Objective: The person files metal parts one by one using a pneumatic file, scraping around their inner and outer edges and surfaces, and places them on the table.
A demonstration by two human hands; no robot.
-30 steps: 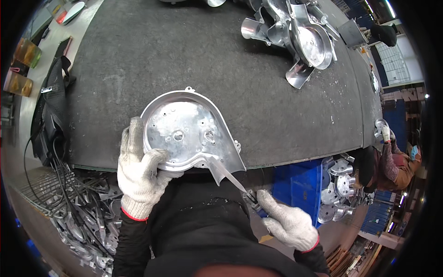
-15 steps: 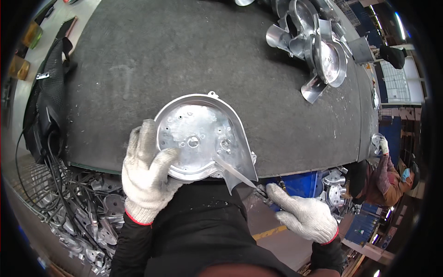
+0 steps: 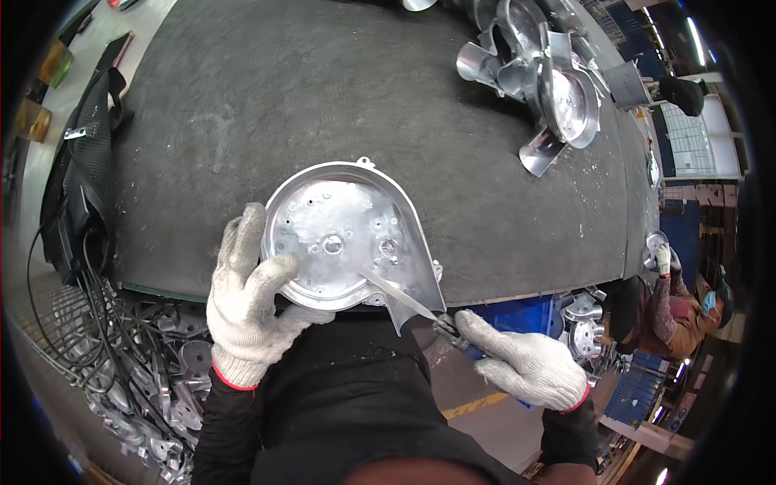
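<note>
A silver cast-metal blower housing (image 3: pixel 339 214), snail-shaped with its hollow side up, lies at the table's front edge, its spout toward me. My left hand (image 3: pixel 255 299), in a white knitted glove, grips its left rim, thumb over the inner side and fingers along the outside. My gloved right hand (image 3: pixel 529 368) is closed round the dark handle of a long flat file (image 3: pixel 404 300). The file's narrow blade crosses the spout, its tip at the inner wall where the round part meets the spout. The glove hides part of the handle.
On the dark-topped table (image 3: pixel 218 121), similar housings (image 3: pixel 566 105) are piled at the far right. Many metal parts (image 3: pixel 174 388) fill a wire basket at lower left, beside black cables. A blue bin (image 3: pixel 517 317) sits below the edge. A co-worker (image 3: pixel 683 319) handles a part at right.
The housing and both hands have shifted slightly left in the picture. The file's tip stays at the same inner corner, and both grips are kept.
</note>
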